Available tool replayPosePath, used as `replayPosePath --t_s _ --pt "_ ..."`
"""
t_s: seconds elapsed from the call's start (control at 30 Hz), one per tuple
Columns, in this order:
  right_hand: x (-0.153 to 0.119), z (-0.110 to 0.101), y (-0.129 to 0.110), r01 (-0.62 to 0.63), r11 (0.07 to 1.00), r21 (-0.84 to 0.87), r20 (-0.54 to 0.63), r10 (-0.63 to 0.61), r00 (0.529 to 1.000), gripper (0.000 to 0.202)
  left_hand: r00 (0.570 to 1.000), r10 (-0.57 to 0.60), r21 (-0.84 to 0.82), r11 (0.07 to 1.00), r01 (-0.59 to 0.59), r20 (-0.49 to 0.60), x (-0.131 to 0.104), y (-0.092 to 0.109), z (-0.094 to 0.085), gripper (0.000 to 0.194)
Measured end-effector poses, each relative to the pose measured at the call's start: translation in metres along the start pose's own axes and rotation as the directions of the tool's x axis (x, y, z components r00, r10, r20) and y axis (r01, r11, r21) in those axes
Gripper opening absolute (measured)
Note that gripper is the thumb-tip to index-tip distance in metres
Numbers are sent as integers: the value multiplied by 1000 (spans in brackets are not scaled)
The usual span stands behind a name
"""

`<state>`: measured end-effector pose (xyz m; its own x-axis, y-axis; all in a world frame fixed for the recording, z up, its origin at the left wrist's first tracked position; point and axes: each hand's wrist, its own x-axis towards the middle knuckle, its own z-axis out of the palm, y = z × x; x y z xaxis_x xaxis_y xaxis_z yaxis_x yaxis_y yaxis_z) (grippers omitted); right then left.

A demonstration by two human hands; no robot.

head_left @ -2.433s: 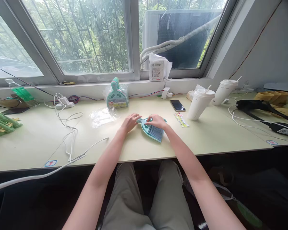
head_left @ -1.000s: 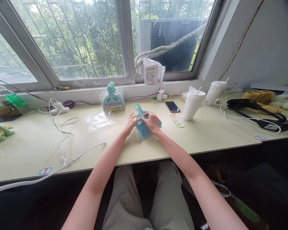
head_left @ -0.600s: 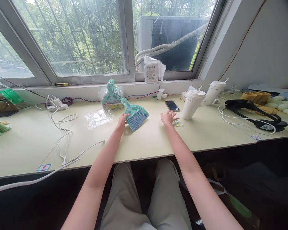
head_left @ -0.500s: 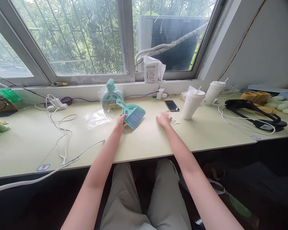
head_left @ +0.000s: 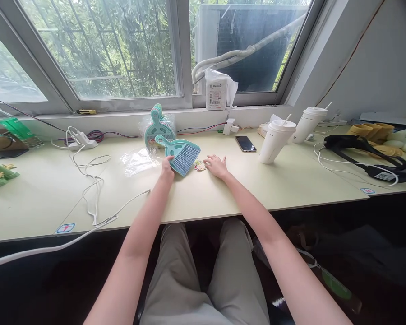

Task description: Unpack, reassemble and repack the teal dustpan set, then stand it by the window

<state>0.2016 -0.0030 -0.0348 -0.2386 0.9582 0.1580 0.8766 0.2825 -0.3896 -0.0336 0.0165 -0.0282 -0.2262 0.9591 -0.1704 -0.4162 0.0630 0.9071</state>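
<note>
At frame centre, left hand (head_left: 167, 168) now alone grips the teal mini brush (head_left: 182, 154); right hand (head_left: 216, 164), released, lies flat on the paper label (head_left: 199, 165).

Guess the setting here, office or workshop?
Likely a small packing bench by a window, not an office. The left hand holds a mini brush set, a bagged stack of the same sets stands behind it, an empty bag lies beside, and the right hand touches a label.
</note>
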Motion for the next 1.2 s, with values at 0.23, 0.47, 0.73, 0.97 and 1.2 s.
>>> replayPosePath --t_s 0.23,0.47,0.73,0.97,1.2 --pt "-4 -3 -10 240 970 -25 122 -235 964 41 991 -67 -153 987 48 -120 -6 6 3 13" --pt "-8 -2 -13 195 980 -45 -68 -198 978 46 986 -46 -240 971 6 -159 -7 6 4 18" --pt "-1 3 -13 59 998 -15 -141 -60 988 28 992 51 -230 970 -77 -119 -10 4 6 32" --pt "5 -18 2 -322 763 561 -345 568 747 63 994 90 -190 979 -78 56 -21 2 18 23" --pt "-16 -13 -52 26 997 75 -413 7 911 50 962 115 -174 982 -73 248 -37 -7 33 31"
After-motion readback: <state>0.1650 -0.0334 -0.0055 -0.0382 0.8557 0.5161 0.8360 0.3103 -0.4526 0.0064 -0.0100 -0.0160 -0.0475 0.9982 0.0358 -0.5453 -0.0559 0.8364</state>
